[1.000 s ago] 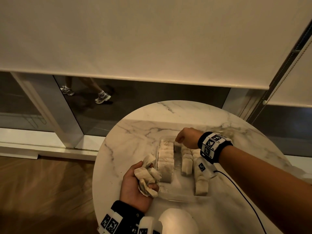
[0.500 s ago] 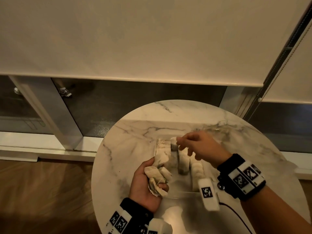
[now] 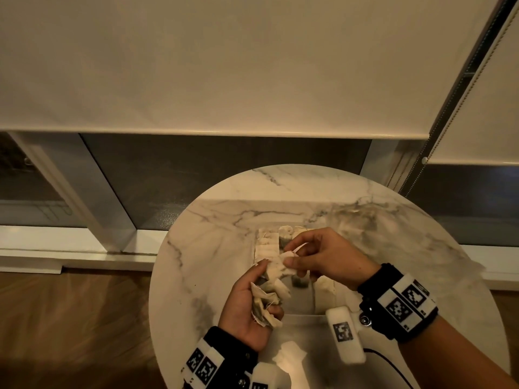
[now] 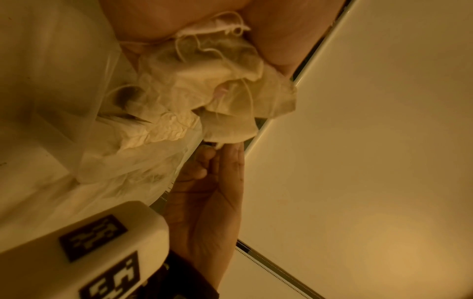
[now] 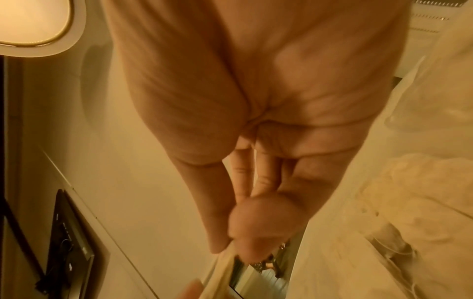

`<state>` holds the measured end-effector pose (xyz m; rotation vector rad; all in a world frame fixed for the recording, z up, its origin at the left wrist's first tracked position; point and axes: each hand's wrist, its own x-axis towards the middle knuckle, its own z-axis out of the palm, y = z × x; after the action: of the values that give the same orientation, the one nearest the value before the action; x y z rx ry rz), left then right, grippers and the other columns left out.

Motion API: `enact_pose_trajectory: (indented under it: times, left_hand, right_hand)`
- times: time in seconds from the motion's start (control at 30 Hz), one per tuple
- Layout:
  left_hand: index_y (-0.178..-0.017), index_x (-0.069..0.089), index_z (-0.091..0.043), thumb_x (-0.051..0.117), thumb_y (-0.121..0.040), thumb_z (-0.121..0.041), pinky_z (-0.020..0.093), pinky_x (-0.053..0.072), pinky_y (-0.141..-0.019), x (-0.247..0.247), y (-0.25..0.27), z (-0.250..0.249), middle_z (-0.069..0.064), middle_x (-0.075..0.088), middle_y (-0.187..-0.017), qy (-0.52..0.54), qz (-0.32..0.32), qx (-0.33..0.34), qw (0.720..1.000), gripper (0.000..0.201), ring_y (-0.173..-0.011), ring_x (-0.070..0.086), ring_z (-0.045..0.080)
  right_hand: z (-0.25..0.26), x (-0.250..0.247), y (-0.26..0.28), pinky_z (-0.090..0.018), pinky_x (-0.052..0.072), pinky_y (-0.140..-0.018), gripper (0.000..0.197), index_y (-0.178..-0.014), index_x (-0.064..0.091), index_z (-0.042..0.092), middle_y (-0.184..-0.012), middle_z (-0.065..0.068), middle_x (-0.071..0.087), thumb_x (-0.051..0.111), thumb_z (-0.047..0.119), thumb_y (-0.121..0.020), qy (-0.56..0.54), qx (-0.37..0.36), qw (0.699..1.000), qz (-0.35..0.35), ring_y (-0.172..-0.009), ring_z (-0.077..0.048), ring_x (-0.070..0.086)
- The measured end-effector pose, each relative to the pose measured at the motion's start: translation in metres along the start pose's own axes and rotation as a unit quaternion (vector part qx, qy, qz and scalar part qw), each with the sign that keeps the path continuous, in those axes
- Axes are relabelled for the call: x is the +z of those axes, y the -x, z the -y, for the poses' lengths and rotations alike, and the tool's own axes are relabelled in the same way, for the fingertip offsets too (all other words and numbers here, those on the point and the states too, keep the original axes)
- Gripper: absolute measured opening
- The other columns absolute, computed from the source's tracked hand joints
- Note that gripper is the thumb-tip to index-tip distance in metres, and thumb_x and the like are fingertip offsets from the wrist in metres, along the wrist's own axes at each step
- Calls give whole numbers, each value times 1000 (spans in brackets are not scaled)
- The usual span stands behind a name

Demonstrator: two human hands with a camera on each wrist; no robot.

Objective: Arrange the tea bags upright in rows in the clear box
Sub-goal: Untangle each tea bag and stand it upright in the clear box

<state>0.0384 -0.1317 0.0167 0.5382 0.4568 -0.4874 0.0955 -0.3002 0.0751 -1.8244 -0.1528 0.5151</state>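
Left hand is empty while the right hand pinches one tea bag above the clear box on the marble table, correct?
Not quite. The left hand is not empty: its grip holds a bunch of tea bags, as the head view and left wrist view show. The rest stands: the right hand pinches one tea bag above the clear box on the marble table.

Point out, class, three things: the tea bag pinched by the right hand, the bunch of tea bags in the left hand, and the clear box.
pinched tea bag (image 3: 276, 266), head view, its paper middle.
bunch of tea bags (image 3: 266, 301), head view, the centre.
clear box (image 3: 304, 315), head view, near rim.
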Motion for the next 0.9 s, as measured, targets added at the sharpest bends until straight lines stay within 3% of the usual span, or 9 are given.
enact_pose_trajectory:
  times: [0.1,0.2,0.3,0.4,0.47,0.57,0.63,0.77,0.9]
  left_hand:
    - [-117,58,-13,65,-87,-29,18,31,-32,-3,-5,1,5,53,-71,-1,-16,8,1000,35,-38,44,11]
    - [-112,60,-15,65,-89,-28,18,32,-32,-3,-6,1,4,54,-71,-5,-23,16,1000,27,-39,46,11]
    - [-108,61,-15,64,-90,-28,18,32,-32,-1,-5,2,3,55,-68,-8,-19,26,999,23,-38,46,11]
    - [-111,60,-14,65,-89,-29,18,32,-32,-3,-8,2,3,52,-70,-1,-17,19,1000,26,-38,44,10]
    - [-104,63,-13,67,-86,-31,18,32,-33,-4,-7,-1,3,48,-70,8,-15,9,1000,26,-38,41,10]
    - [-71,67,-12,65,-87,-30,18,31,-33,-5,-5,-7,2,50,-63,10,-26,20,999,25,-36,41,11]
    - [-61,65,-14,62,-89,-29,18,29,-34,-4,-3,-11,0,50,-59,16,-22,27,999,32,-35,42,11]
    - [-65,64,-14,57,-91,-30,16,20,-43,-8,-2,-18,-4,51,-62,51,15,3,999,31,-37,45,9]
    - [-65,61,-13,59,-91,-31,16,27,-36,-14,-3,-21,-2,48,-59,47,2,0,999,31,-34,41,11]
  right_hand:
    - [0,-5,0,-27,57,-56,29,-107,70,0,-80,-19,72,80,10,-82,-33,-5,999,2,-66,-20,67]
    - [0,-11,0,-29,60,-63,24,-107,71,-1,-83,-20,73,77,5,-84,-67,-7,998,10,-72,-23,70]
    - [0,-14,-2,-29,59,-63,23,-105,72,-1,-85,-17,75,76,-3,-83,-49,-14,999,15,-72,-21,70]
    - [1,-15,-4,-30,59,-60,18,-101,75,1,-81,-15,73,78,4,-84,-1,-23,1000,6,-69,-19,68]
    - [3,-17,-7,-31,59,-59,12,-97,76,4,-83,-19,72,77,8,-86,28,-33,999,-10,-69,-18,66]
    - [4,-23,-14,-29,58,-58,5,-93,76,8,-89,-20,73,74,9,-88,66,-50,996,-35,-71,-18,66]
    - [3,-28,-23,-29,58,-59,4,-93,75,10,-91,-17,73,73,11,-90,98,-53,991,-69,-73,-18,66]
    - [-6,-40,-48,-39,63,-71,2,-90,73,19,-90,-2,73,72,18,-91,188,-43,971,-144,-80,-16,67]
    - [-6,-44,-65,-31,63,-66,5,-96,72,18,-96,-5,72,69,18,-94,228,0,971,-70,-83,-17,68]
